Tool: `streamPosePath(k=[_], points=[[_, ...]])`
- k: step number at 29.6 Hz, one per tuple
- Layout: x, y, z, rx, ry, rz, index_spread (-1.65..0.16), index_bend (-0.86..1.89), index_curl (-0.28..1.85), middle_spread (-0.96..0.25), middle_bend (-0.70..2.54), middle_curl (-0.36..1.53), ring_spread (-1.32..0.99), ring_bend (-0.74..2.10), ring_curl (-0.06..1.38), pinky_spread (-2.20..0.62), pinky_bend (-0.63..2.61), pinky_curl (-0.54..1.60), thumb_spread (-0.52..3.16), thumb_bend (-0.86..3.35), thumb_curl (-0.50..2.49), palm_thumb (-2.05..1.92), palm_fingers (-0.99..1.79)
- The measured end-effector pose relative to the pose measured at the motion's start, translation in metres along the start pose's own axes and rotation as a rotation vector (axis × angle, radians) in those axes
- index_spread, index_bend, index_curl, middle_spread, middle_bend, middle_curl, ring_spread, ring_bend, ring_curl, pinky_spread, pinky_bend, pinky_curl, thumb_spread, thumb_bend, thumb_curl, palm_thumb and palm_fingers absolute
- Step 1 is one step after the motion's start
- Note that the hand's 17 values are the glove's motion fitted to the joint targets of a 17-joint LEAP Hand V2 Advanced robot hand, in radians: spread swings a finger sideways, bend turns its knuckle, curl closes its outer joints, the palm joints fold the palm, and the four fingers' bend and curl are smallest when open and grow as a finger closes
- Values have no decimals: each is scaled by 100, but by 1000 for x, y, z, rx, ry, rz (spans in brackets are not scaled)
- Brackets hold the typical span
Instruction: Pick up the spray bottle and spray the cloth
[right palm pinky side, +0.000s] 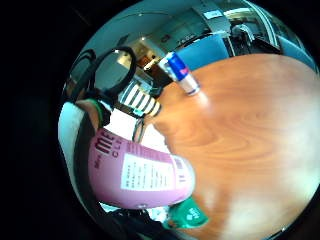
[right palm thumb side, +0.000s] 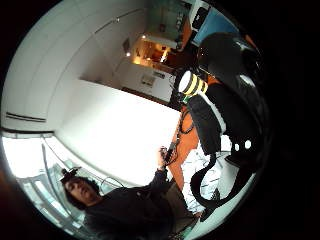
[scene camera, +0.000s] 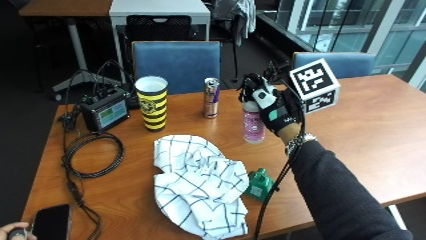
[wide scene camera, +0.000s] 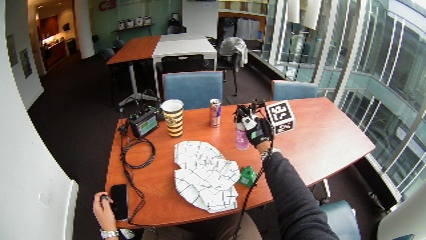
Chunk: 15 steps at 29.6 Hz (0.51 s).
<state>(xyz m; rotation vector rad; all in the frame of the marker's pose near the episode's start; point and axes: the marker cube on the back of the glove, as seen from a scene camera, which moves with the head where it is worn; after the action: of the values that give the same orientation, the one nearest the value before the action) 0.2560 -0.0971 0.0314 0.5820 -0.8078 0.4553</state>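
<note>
The gloved right hand (scene camera: 269, 107) is wrapped around the top of the pink spray bottle (scene camera: 253, 126), which stands upright on the wooden table (scene camera: 373, 125). The checked cloth (scene camera: 200, 182) lies crumpled nearer the person, apart from the bottle. Behind stand a drink can (scene camera: 212, 97) and a striped cup (scene camera: 152, 102).

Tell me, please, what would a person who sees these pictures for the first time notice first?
The eye goes first to the gloved right hand, which grips the top of the pink spray bottle standing on the wooden table. Next comes the white checked cloth, crumpled in front of the bottle, nearer the person. Behind the cloth stand a yellow and black striped cup and a blue and silver can.
</note>
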Motion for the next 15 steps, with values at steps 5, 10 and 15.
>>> streamPosePath(k=[5,10,15], points=[[-38,2,-6,-97,131,-95,-30,21,54,-23,54,55,-21,44,46,-17,34,36,151,1,25,68,136],[-62,11,6,-273,283,-153,-31,21,55,-23,56,56,-21,47,47,-20,38,38,151,1,25,68,136],[-81,22,26,-471,470,-186,-31,22,56,-23,58,57,-21,50,48,-23,40,39,150,0,25,67,137]])
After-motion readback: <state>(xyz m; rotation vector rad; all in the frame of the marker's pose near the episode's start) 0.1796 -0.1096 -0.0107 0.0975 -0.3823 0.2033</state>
